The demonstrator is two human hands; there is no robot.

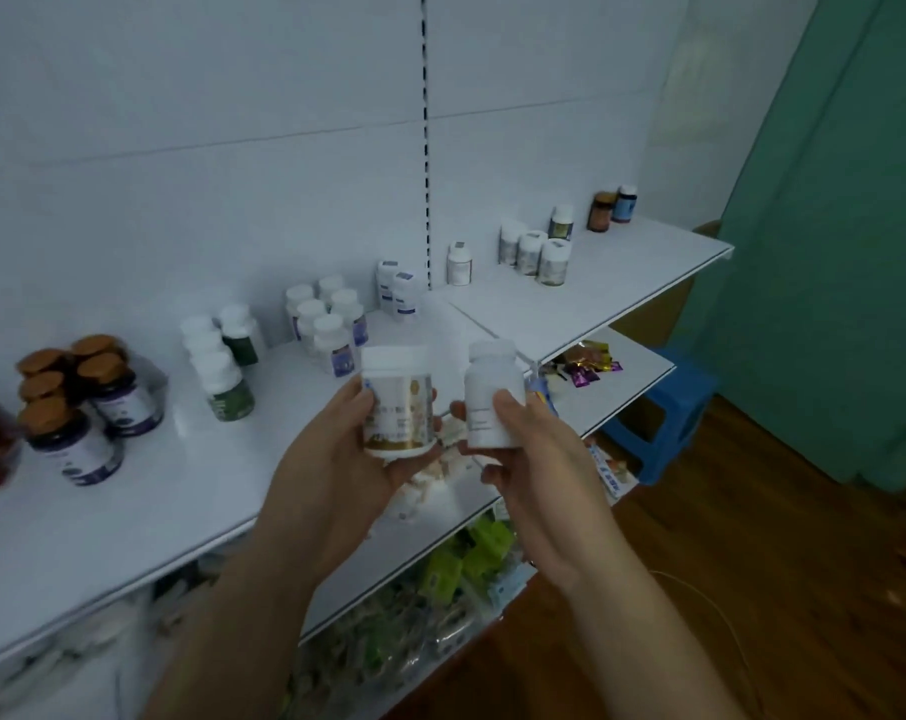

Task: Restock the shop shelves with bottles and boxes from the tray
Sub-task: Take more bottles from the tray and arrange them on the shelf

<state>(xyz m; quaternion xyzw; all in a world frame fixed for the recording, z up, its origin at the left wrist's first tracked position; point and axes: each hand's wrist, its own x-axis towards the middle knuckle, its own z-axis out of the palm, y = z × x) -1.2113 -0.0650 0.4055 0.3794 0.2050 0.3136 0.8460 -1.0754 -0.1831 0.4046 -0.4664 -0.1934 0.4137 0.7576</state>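
Left hand [336,459] grips gold-banded white bottle [396,400]; right hand [539,459] grips plain white bottle [492,394], both above top shelf [191,491] front edge. Risk: setting down one-handed could topple purple-label bottles [326,330].

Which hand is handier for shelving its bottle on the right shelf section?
Probably the right hand: its white bottle sits closer to the right shelf section; the left hand's labelled jar is farther.

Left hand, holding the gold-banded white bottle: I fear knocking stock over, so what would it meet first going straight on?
Probably the cluster of white-capped, purple-labelled bottles on the white top shelf, just beyond the left hand and its gold-banded white bottle, though depth is unclear.
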